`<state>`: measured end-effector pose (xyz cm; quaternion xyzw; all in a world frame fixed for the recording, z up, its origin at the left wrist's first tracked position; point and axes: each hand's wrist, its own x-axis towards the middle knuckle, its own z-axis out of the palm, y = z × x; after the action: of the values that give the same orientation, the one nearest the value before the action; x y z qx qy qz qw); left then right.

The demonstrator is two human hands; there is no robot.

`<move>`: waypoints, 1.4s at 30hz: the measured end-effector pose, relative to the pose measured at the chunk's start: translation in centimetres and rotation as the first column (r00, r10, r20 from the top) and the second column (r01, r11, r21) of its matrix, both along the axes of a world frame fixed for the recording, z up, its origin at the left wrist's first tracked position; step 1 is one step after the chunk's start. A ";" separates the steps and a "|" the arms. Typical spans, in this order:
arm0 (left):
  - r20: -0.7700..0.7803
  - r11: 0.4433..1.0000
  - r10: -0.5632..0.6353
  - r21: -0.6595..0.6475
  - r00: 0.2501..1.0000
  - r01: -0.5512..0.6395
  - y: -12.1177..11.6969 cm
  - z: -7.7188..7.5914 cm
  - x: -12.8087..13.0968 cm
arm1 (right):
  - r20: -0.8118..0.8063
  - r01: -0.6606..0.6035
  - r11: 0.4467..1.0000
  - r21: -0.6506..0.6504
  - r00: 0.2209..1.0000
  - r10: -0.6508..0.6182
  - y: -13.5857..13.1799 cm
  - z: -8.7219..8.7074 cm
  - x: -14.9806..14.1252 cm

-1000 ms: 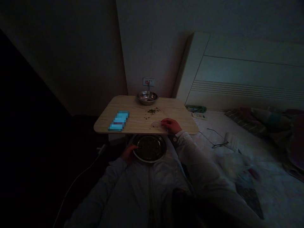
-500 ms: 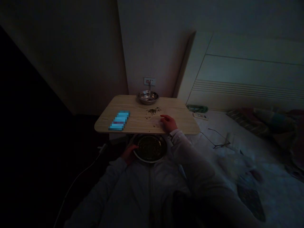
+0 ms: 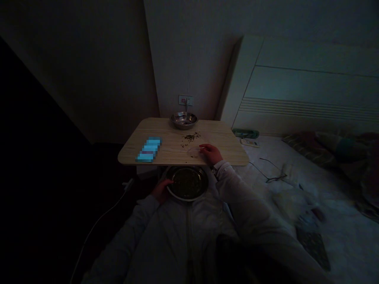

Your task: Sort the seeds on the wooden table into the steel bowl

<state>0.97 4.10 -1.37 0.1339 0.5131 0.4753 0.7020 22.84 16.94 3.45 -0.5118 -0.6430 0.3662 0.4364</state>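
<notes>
My left hand [image 3: 161, 191] is closed on the left rim of a round metal basin [image 3: 204, 188], its thumb over the edge. The basin sits at my lap, just below the table's front edge, with dark bits inside. On the wooden table [image 3: 166, 146] my right hand [image 3: 211, 154] is closed, fingertips pinching a thin clear plastic piece [image 3: 193, 150] that lies low over the surface; its exact shape is hard to make out. A few small dark grains show at the plastic. Behind it lies a scattered patch of small dark grains [image 3: 191, 137].
A shiny metal bowl [image 3: 183, 121] stands at the table's back edge, below a wall socket [image 3: 185, 100]. To the left lies a lit phone [image 3: 149, 150]. On the bed at right are glasses [image 3: 275, 179], a remote [image 3: 249, 142] and a green bottle-like thing [image 3: 245, 133].
The view has shifted very slightly. My right hand stays almost in place, and the clear plastic piece at its fingertips shows a little more distinctly. My left hand keeps its hold on the basin.
</notes>
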 end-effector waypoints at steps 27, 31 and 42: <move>0.001 1.000 0.001 0.013 1.000 -0.001 0.0 -0.2 0.0 | 0.029 -0.069 0.996 -0.055 0.997 0.070 -0.6 0.5 -0.1; 0.000 1.000 -0.002 0.008 1.000 0.002 -0.1 0.0 -0.1 | -0.013 -0.080 0.995 -0.063 0.997 0.080 -0.7 0.5 -0.3; -0.019 1.000 -0.004 -0.021 1.000 0.004 0.1 -0.3 0.0 | -0.005 -0.044 0.998 -0.049 0.999 0.043 -0.5 0.3 -0.1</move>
<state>0.92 4.19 -1.70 0.1319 0.5245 0.4671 0.6996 22.70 16.48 3.75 -0.5075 -0.6439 0.3923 0.4170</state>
